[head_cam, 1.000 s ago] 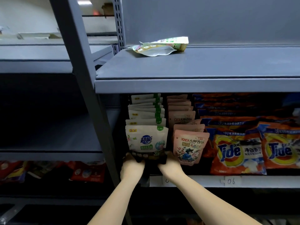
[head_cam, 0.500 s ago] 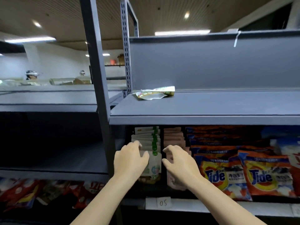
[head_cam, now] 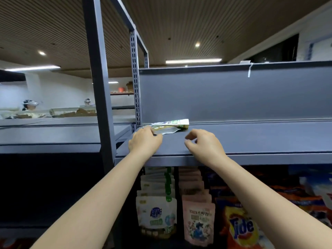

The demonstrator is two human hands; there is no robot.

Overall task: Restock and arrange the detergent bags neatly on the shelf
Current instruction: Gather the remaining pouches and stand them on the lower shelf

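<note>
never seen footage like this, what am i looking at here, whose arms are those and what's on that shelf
There is no machine here: the two bare arms belong to a person restocking a store rack. The one picture comes from a camera worn on their head, looking forward and down, so you see what they see.

The left hand reaches onto the grey upper shelf and touches the near end of a flat pouch lying there; whether it grips it is hard to tell. The right hand hovers over the shelf beside it, fingers loosely curled, holding nothing.

Below stand rows of upright detergent bags: white ones, pink ones and orange Tide bags.
</note>
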